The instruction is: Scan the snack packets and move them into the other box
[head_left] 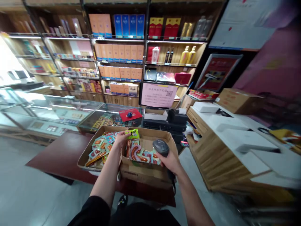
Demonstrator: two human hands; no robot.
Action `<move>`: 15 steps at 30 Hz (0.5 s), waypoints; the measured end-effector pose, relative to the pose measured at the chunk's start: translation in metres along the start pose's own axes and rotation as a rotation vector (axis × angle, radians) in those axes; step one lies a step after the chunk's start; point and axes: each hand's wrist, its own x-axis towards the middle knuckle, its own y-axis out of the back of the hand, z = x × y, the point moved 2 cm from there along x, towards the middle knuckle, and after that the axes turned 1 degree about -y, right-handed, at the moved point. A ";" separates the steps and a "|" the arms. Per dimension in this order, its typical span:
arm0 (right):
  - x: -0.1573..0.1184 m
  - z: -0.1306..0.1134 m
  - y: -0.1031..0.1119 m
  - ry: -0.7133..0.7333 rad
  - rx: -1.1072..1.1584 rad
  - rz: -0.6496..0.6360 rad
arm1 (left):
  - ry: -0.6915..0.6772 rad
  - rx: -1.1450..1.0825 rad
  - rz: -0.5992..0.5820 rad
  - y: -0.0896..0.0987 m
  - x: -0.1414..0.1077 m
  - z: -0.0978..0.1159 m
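Note:
My left hand (121, 138) is closed on the edge of a small yellow-green snack packet (133, 134), held over the divide between two cardboard boxes. In my right hand (170, 161) is a dark handheld barcode scanner (161, 147), its head above the right box and its cable hanging below my wrist. The right cardboard box (143, 174) contains several packaged sausages (135, 153), one of them curved. Many small snack packets (101, 146) lie heaped in the left cardboard box (81, 158). My fingers hide part of the scanner's handle.
Both boxes stand on a dark red table (63, 150). Behind it are a glass display counter (110, 111) with a red sheet (125, 115) and a black receipt printer (177, 116). A wooden cabinet (211, 153) stands at right. Stocked shelves (119, 39) line the wall.

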 end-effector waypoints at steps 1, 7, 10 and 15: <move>0.005 -0.001 0.000 0.020 0.002 0.002 | -0.032 -0.016 0.059 0.018 -0.003 0.008; 0.029 -0.021 -0.012 0.056 -0.019 -0.133 | -0.202 -0.069 0.332 0.112 -0.040 0.046; 0.039 -0.027 -0.016 0.054 -0.038 -0.152 | -0.232 -0.073 0.396 0.132 -0.055 0.051; 0.050 -0.023 -0.019 0.072 -0.030 -0.149 | -0.201 0.012 0.342 0.122 -0.052 0.048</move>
